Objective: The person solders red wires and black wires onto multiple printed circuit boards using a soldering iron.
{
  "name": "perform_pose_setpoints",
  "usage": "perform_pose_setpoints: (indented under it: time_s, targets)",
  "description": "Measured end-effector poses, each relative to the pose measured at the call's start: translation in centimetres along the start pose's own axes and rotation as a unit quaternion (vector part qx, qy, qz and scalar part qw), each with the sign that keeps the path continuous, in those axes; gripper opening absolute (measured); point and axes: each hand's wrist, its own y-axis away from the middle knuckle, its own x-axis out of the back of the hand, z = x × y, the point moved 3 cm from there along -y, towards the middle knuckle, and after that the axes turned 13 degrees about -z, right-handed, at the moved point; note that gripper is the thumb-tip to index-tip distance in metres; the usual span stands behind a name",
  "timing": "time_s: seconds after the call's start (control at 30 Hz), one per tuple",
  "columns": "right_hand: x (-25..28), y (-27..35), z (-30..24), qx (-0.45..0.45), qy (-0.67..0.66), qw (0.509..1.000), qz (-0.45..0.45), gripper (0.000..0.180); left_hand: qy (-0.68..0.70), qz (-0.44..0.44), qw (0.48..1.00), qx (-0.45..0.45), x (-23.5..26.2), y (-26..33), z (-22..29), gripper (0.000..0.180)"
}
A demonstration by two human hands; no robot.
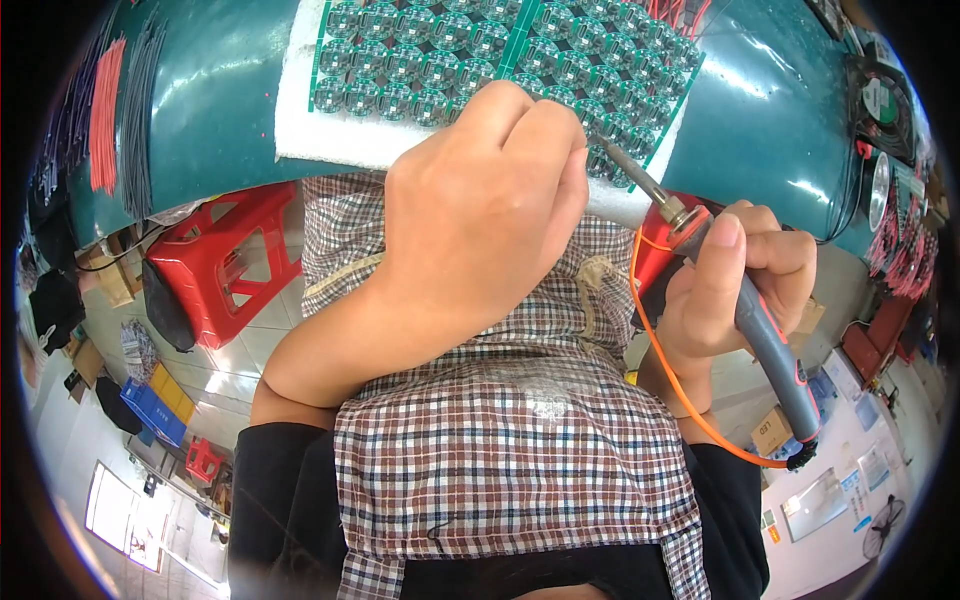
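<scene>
The right hand (745,285) is closed round a grey-red, pen-shaped soldering iron (768,345) that slants leftward to the flat green circuit-board panel (420,60) at the front edge of the teal table (215,90) — nearer, the left hand (490,190) curls above it, its grip I cannot tell.

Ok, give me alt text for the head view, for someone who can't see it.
A person's right hand grips a soldering iron angled toward a panel of green circuit boards, while the left hand curls over the panel, its fingertips hidden. The panel lies on white foam on a teal table, with red wires and grey wires at the left.
</scene>
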Motion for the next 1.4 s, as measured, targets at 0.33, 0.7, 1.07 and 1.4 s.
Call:
perform_pose_setpoints:
  time_s: [0.33, 0.7, 1.07, 1.4]
  targets:
    - [-0.4, -0.2, -0.4, -0.005, -0.01, 1.0, 0.003, 0.028, 0.012, -0.005, 1.0, -0.008, -0.2, -0.3, -0.1, 0.01]
    - [0.3, -0.8, -0.1, 0.001, -0.01, 0.998, 0.06, 0.028, -0.026, 0.013, 1.0, -0.009, 0.7, -1.0, 0.1, 0.01]
    - [-0.6, -1.4, -0.1, -0.002, 0.004, 0.997, 0.073, 0.026, -0.022, 0.007, 1.0, 0.005, 0.4, -1.2, 0.1, 0.011]
    - [-0.3, -1.1, 0.1, -0.003, -0.01, 0.998, 0.057, 0.026, 0.015, 0.009, 1.0, -0.011, 0.2, -1.3, 0.0, 0.01]
